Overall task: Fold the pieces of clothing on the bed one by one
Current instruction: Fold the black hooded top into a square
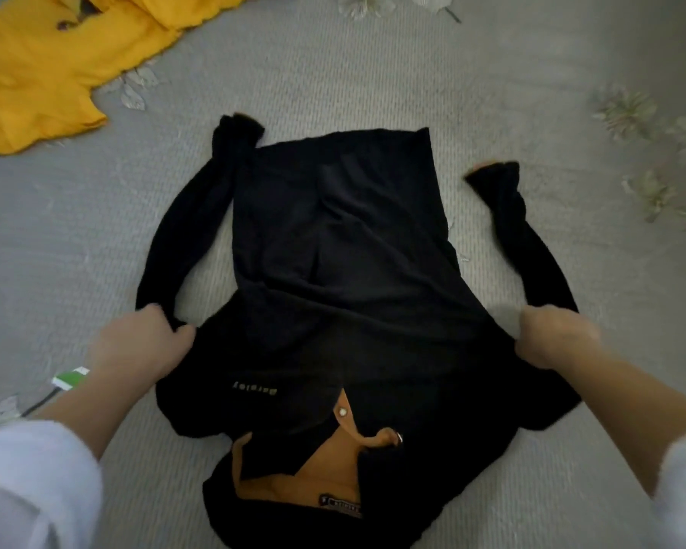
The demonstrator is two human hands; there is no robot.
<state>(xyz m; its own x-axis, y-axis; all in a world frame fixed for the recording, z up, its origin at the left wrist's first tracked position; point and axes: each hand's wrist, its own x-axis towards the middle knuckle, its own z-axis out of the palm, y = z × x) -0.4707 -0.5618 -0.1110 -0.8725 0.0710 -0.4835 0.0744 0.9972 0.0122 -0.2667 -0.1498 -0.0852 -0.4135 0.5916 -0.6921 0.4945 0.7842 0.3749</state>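
Status: early. The shirt [333, 251] lay spread flat at the middle of the bed [333, 73], collar [325, 469] toward the near edge, hem toward the far edge. No fold was visible in the body. Both sleeves [183, 231] curved outward and toward the far edge, not yet brought in. The yellow garment [44, 73] lay crumpled at the far left corner, unfolded; judged to be next in turn.

Grip: the left hand [143, 342] held the shirt at the left shoulder seam, fingers [157, 311] curled into the cloth. The right hand [551, 338] gripped the right shoulder seam likewise. Both were closed on fabric.

Materials:
- Shirt: black, soft, matt knit; shallow creases across the body; long narrow sleeves with bunched cuffs.
- Collar: orange-brown lining, open placket, one pale round snap [342, 410], a small woven label [339, 509] inside.
- Yellow garment: thin, limp cloth with rippled edges.
- Bed: grey cover with fine ribbed weave and pale flower prints
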